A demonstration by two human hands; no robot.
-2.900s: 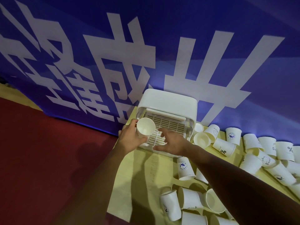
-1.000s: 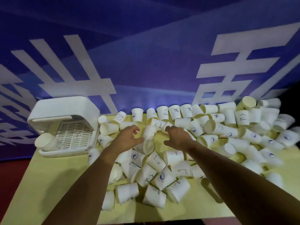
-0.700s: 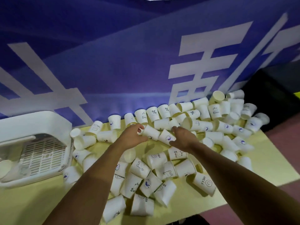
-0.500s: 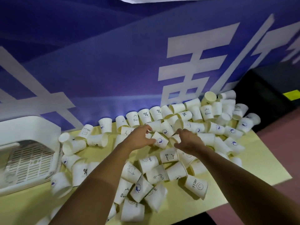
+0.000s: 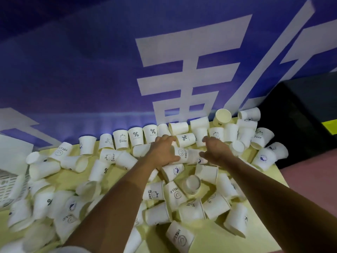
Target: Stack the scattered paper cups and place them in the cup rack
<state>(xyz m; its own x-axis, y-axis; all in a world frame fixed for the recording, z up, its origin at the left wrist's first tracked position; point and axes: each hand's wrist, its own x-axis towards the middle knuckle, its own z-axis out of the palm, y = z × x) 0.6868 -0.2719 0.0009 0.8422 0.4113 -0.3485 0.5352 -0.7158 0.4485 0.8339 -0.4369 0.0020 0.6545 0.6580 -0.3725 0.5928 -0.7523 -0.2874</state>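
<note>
Several white paper cups (image 5: 158,192) lie scattered and tipped across the yellow table (image 5: 215,238). My left hand (image 5: 161,152) reaches into the pile's far middle and curls round a cup printed "HELLO" (image 5: 182,154) that lies on its side. My right hand (image 5: 216,150) is just to its right, thumb and fingers closing round a blurred cup (image 5: 193,155) that lies against the HELLO cup. The white cup rack (image 5: 12,156) shows only partly at the left edge, its grille low down.
A blue banner with large white characters (image 5: 182,70) hangs right behind the table. A row of upright cups (image 5: 135,136) stands along its foot. A black object (image 5: 300,125) is at the far right, with red floor (image 5: 310,189) beyond the table's right edge.
My view has swung right from the rack to the cup pile. Both hands left the rack, moved forward into the pile and closed on cups at its far middle.
</note>
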